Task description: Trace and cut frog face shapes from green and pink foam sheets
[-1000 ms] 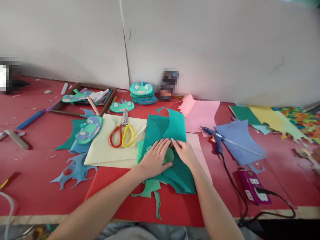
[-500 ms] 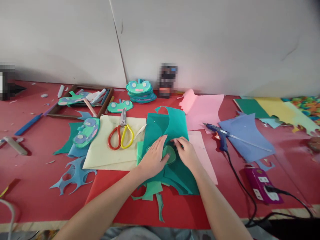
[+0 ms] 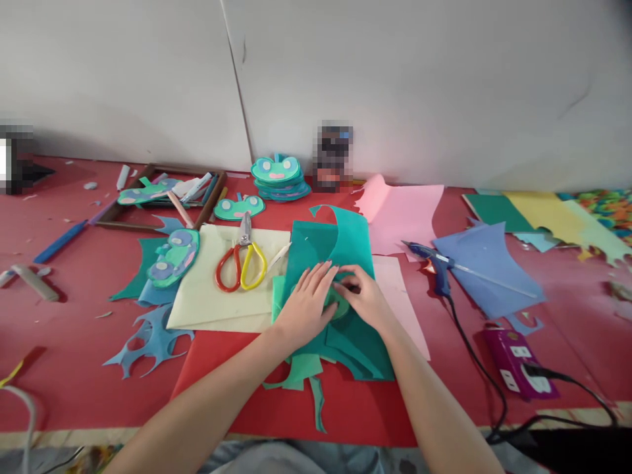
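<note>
On the teal felt sheets (image 3: 311, 238), my left hand (image 3: 303, 304) lies flat with fingers stretched, pressing down over a rounded green piece (image 3: 340, 309). That piece is mostly covered by my hands, so its full outline is hidden. My right hand (image 3: 365, 299) is closed in a pinch at the upper edge of the piece, close to my left fingertips. Whatever it pinches is too small or hidden to name. Left of my hands, scissors (image 3: 241, 258) with one red and one yellow handle rest on cream felt (image 3: 207, 303), beside a thin white pointed stick (image 3: 280, 255).
A blue glue gun (image 3: 432, 260) with a cable lies right, partly on blue felt (image 3: 494, 270), near a purple power strip (image 3: 521, 362). Pink felt (image 3: 405, 210), a stack of green felt faces (image 3: 279, 178), a brown frame tray (image 3: 118, 216) and a phone (image 3: 333, 158) stand behind.
My right hand has shifted slightly left and down, closer to my left hand, over the green piece. My left hand stays pressed on the felt. The view has moved slightly.
</note>
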`<state>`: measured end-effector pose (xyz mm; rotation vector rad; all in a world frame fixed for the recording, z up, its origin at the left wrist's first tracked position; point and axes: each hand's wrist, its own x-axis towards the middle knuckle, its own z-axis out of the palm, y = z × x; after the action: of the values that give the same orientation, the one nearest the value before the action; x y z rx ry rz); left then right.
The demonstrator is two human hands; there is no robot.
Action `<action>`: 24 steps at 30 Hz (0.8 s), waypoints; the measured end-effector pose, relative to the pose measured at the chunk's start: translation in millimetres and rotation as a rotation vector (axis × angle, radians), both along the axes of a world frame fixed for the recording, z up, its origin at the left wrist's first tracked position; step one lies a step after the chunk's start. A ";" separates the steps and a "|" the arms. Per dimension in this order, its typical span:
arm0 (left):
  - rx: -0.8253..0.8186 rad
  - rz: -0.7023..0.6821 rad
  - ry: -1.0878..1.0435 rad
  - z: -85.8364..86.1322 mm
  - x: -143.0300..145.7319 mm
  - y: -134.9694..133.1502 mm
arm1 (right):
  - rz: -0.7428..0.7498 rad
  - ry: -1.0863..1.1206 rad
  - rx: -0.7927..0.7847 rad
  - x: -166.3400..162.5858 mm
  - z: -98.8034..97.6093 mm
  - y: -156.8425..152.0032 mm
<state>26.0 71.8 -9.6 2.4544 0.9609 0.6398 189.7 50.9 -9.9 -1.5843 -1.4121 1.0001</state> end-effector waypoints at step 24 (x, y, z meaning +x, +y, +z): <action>-0.712 0.464 -0.630 -1.1 -17.2 31.3 | -0.068 0.526 -0.099 4.3 -9.4 9.2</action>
<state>8.8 103.1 -10.7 1.2979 1.2109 0.9380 194.1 60.1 -19.3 -1.2954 -0.9529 1.3409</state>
